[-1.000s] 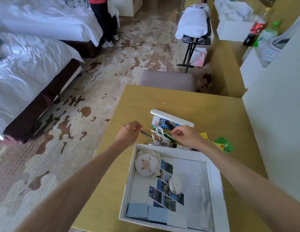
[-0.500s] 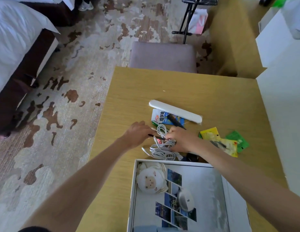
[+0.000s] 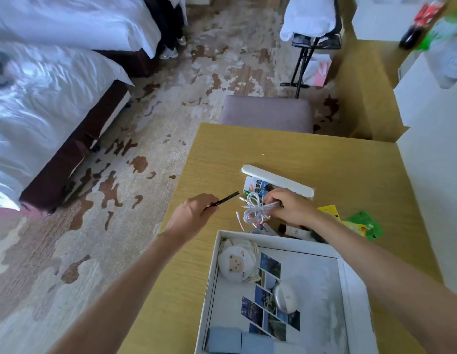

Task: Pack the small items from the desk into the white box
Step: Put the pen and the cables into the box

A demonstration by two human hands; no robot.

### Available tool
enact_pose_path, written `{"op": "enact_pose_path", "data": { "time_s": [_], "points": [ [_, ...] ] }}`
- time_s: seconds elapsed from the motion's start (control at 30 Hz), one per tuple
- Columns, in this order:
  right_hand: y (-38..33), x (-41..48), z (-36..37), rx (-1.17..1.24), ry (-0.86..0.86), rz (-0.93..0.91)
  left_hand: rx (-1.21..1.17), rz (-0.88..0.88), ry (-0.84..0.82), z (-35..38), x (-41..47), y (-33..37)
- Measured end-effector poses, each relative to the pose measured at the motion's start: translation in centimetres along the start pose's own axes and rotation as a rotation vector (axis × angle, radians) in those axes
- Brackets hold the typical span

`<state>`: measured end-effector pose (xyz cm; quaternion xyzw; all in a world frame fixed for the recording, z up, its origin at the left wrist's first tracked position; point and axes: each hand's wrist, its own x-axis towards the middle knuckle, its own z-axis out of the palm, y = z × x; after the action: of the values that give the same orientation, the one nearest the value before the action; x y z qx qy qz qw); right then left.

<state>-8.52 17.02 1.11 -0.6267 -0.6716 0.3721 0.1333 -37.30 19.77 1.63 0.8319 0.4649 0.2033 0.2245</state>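
Note:
The white box [image 3: 209, 290] lies open at the desk's near edge. Inside it are a round sheep plush [image 3: 237, 263], a small white oval gadget [image 3: 285, 297] and pale blue blocks [image 3: 225, 339]. My left hand [image 3: 190, 217] is closed on a thin black stick [image 3: 226, 199], lifted left of the pile. My right hand [image 3: 290, 206] grips a coiled white cable [image 3: 254, 212] just beyond the box's far rim. Behind them lie a long white bar [image 3: 276, 180] and a blue-and-white packet [image 3: 255, 186]. Yellow packets [image 3: 328, 210] and green packets [image 3: 366, 224] sit to the right.
A small white bottle with a dark cap [image 3: 293, 232] lies partly under my right wrist. A mauve stool [image 3: 267, 113] stands at the desk's far edge. White walls [image 3: 436, 175] bound the right side. Beds [image 3: 51, 98] and patterned carpet fill the left.
My left hand has pulled the black stick out to the left, away from the cable. My right hand has gathered the white cable and raised it slightly. The camera tilted up again.

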Motion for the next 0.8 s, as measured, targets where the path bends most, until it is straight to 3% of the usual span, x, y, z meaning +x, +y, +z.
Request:
{"op": "enact_pose_path", "data": {
  "time_s": [0.17,0.27,0.4,0.6,0.8],
  "points": [
    [-1.6,-4.5,-3.0,0.472,0.139,0.128,-0.047,0.045,0.048,-2.3,-2.8,4.2],
    [-2.6,-8.4,-4.0,0.859,0.175,0.078,-0.030,0.102,0.060,-3.1,-4.9,7.5],
    [-3.0,-14.0,-3.5,1.256,0.126,-0.014,0.032,0.162,-0.053,-2.3,-8.4,11.3],
    [-2.4,-18.6,-0.6,1.127,0.187,0.131,0.120,0.089,-0.279,0.8,-11.6,13.6],
    [-1.3,-21.2,1.6,0.807,0.185,0.256,0.018,0.019,-0.220,1.3,-12.6,12.8]
  ]
}}
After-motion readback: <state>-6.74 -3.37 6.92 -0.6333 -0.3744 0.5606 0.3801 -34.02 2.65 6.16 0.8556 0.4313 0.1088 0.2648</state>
